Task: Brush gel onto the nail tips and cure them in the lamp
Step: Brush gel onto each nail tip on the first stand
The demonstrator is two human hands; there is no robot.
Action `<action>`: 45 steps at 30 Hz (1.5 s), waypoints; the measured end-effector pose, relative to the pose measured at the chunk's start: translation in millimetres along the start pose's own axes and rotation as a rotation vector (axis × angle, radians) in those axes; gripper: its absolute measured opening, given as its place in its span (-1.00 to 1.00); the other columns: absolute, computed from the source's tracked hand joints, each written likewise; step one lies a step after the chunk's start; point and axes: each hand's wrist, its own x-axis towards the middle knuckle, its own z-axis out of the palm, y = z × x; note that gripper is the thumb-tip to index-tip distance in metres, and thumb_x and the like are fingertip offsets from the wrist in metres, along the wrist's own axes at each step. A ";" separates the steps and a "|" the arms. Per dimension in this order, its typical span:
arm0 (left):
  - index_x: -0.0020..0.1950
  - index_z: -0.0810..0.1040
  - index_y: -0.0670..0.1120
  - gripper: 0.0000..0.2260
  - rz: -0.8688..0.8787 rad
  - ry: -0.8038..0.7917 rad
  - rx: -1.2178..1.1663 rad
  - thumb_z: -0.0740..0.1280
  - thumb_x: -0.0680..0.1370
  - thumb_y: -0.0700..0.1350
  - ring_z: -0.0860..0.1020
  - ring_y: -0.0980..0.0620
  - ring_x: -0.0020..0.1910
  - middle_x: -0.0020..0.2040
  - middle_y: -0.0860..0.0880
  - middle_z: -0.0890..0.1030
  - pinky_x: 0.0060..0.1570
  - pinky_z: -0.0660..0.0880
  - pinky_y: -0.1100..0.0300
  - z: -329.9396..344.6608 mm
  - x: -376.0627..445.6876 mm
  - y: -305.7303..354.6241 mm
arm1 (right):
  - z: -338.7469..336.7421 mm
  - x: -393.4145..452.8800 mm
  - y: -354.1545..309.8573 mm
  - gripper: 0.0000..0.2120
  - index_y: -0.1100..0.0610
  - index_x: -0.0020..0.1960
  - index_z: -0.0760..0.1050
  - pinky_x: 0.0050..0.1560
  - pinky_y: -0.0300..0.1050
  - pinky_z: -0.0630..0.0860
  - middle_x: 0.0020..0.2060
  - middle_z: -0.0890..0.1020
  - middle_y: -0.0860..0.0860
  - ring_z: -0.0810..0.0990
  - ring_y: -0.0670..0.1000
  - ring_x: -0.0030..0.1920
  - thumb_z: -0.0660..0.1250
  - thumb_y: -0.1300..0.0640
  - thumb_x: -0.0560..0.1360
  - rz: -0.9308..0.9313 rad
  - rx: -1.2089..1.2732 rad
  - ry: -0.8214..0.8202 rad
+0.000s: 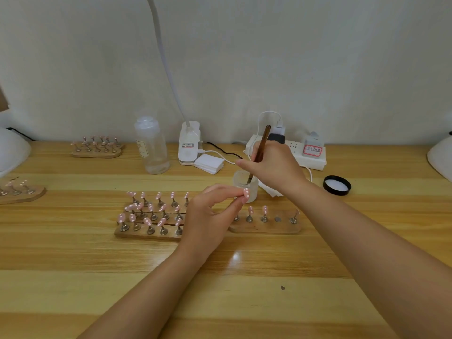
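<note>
The right hand (274, 165) grips a brown brush (259, 150), its tip dipped in the frosted gel jar (245, 185). The left hand (210, 214) pinches a pink, white-dotted nail tip (246, 192) beside the jar, above the wooden stand (265, 226) on the table (220, 289).

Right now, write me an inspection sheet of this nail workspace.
Surface: wooden table, bare in front.
Job's things: gel jar open, brush dipped in it; wooden racks of pink nail tips; one nail tip held; curing lamp at left edge.
Clutter: black lid, clear bottle, white pads.
Grippers: left hand pinches the tip; right hand grips the brush.
Cables: white cable to power strip.
Surroundings: plain wall, desk lamp base.
</note>
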 end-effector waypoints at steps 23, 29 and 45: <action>-0.03 0.62 -0.07 -0.82 -0.031 -0.006 0.012 0.41 0.40 -0.25 0.58 0.18 -0.11 -0.14 0.06 0.64 -0.06 0.45 0.41 1.4 1.1 0.1 | -30.9 -7.2 24.9 -0.71 0.10 -0.38 0.41 -0.37 -0.26 0.33 -0.64 0.49 -0.09 0.42 -0.25 -0.62 0.38 0.07 0.46 0.274 0.407 0.233; -0.03 0.63 -0.08 -0.82 -0.050 -0.016 0.017 0.40 0.41 -0.28 0.58 0.17 -0.12 -0.13 0.02 0.64 -0.10 0.47 0.41 0.3 0.3 0.7 | -36.0 -13.7 25.3 -0.70 0.08 -0.37 0.38 -0.36 -0.25 0.36 -0.63 0.50 -0.08 0.44 -0.24 -0.60 0.38 0.05 0.46 0.290 0.464 0.313; -0.06 0.62 -0.03 -0.80 -0.057 -0.011 0.044 0.40 0.42 -0.31 0.56 0.21 -0.12 -0.14 0.08 0.61 -0.07 0.45 0.41 1.2 0.4 3.5 | -15.3 -84.3 3.4 -0.72 0.06 -0.33 0.55 -0.32 -0.39 0.44 -0.46 0.60 -0.08 0.56 -0.17 -0.40 0.27 -0.04 0.48 -0.112 0.685 0.300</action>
